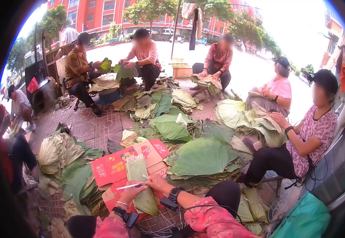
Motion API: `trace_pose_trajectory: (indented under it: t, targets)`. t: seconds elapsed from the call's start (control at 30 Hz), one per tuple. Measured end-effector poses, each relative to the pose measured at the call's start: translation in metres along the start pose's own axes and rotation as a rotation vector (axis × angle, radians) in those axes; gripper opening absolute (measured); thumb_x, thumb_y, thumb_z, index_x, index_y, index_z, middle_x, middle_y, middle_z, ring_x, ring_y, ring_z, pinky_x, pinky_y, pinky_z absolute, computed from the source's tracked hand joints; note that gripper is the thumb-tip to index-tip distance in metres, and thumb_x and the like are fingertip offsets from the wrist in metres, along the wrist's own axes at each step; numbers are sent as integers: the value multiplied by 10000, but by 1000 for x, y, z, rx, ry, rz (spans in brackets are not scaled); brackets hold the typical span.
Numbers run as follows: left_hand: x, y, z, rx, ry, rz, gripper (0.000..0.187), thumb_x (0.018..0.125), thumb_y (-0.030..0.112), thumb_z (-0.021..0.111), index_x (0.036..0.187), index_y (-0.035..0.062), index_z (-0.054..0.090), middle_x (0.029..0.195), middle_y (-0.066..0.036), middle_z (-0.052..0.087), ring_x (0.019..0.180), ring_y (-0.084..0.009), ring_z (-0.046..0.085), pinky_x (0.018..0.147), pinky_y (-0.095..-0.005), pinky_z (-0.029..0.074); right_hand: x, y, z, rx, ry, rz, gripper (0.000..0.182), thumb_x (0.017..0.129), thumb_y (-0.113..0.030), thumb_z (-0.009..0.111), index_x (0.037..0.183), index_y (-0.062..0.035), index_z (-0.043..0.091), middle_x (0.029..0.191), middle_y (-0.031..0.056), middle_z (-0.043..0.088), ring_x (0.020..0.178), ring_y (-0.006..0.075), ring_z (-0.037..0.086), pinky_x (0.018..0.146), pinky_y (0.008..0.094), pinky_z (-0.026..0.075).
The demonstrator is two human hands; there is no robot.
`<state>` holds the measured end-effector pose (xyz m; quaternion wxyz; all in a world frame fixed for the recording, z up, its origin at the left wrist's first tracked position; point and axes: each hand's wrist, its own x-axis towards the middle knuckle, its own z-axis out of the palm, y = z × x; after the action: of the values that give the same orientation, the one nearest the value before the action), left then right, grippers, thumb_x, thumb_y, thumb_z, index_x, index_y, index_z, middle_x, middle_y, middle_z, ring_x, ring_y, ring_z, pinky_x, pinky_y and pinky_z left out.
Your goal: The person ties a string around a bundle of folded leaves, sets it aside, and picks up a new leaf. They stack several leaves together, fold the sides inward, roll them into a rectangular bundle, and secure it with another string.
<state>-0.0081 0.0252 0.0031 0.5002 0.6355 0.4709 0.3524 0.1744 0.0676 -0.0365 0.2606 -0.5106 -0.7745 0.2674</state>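
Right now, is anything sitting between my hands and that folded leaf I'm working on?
Nothing visible. The left hand and right hand both rest directly on the folded leaf, which lies on the red cardboard. A thin white strip runs between the hands, across the leaf.

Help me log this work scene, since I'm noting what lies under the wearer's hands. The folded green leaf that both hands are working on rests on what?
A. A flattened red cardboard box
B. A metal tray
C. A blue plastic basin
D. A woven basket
A: the folded leaf, touched by the left hand and the right hand, lies on a flattened red cardboard box printed with pale markings.
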Motion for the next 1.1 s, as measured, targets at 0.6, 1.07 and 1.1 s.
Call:
trace_pose_trajectory:
  t: [0.6,1.07,1.1]
  targets:
    - [-6,-16,24,319,453,65,144,712,159,677,812,57,659,723,-167,622,648,-303,613,589,-364,468,8,-68,-36,439,-226,-114,308,697,-188,601,960,-28,581,975,131,600,891,284,559,766,363,460]
    - [1,-22,6,-248,241,-154,171,730,98,697,865,-6,678,716,-24,645,616,-68,560,573,-209,455,-2,-45,-41,88,-269,-76,171,737,-211,661,832,-69,670,707,68,651,647,147,612,611,293,475]
    - [2,-21,3,-284,226,-176,165,724,92,706,850,-12,677,725,-23,645,618,-70,561,576,-202,455,-3,-49,-41,89,-288,-84,166,739,-207,665,832,-70,671,719,65,657,657,128,613,617,280,476]
